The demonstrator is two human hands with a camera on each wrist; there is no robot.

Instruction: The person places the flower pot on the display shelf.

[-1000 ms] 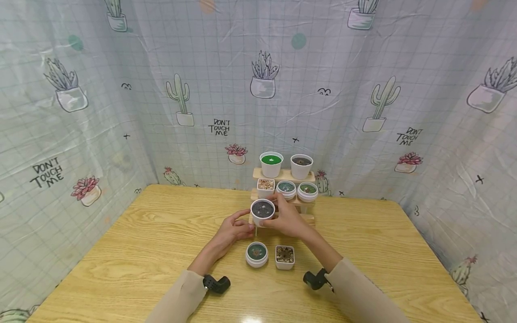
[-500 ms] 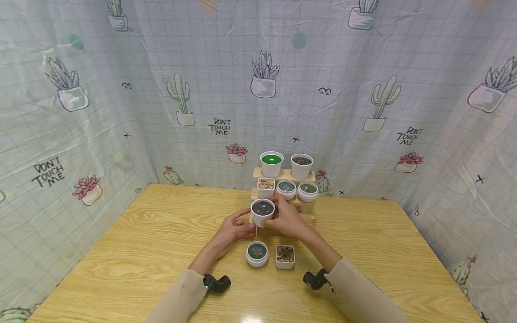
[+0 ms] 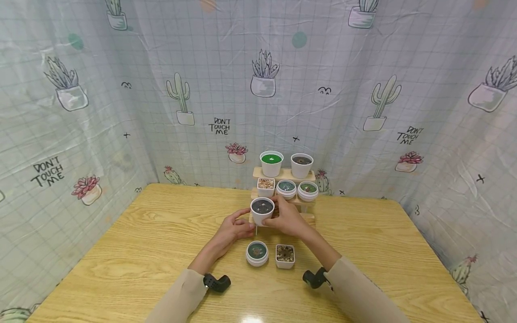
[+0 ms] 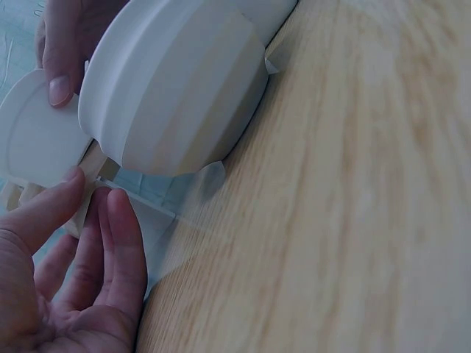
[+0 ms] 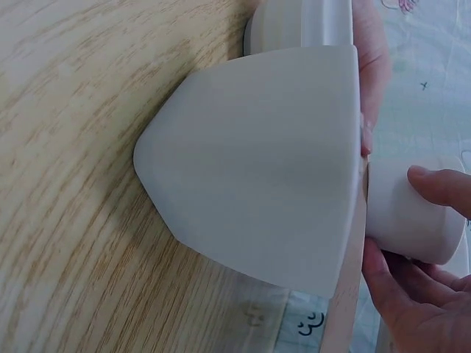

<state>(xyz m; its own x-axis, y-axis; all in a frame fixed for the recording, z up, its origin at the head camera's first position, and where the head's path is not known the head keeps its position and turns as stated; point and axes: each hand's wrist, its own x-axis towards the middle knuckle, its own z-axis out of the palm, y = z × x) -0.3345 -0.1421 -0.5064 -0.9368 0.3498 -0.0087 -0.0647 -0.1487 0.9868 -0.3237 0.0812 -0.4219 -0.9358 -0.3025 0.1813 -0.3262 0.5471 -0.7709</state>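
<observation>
A white round pot with a dark, speckled fill (image 3: 262, 211) stands upright on the lowest tier of a small wooden tiered stand (image 3: 310, 219). My right hand (image 3: 290, 220) holds this pot between thumb and fingers from its right side; the right wrist view shows the thumb on the wall of the same pot (image 5: 401, 213). My left hand (image 3: 229, 232) is at the stand's left end. In the left wrist view its thumb and fingers pinch the end of the wooden plank (image 4: 91, 163), just under the pot (image 4: 40, 132).
On the upper tiers stand a green-filled pot (image 3: 271, 165), a brown-filled pot (image 3: 301, 166), a square pebble pot (image 3: 265, 187) and two low round pots (image 3: 286, 189) (image 3: 308, 191). Nearer on the table (image 3: 141, 251) are a low round pot (image 3: 256, 254) and a square pebble pot (image 3: 285, 257).
Almost nothing has moved. Both hands keep their places at the pot and the stand, and the whole view shifts very slightly.
</observation>
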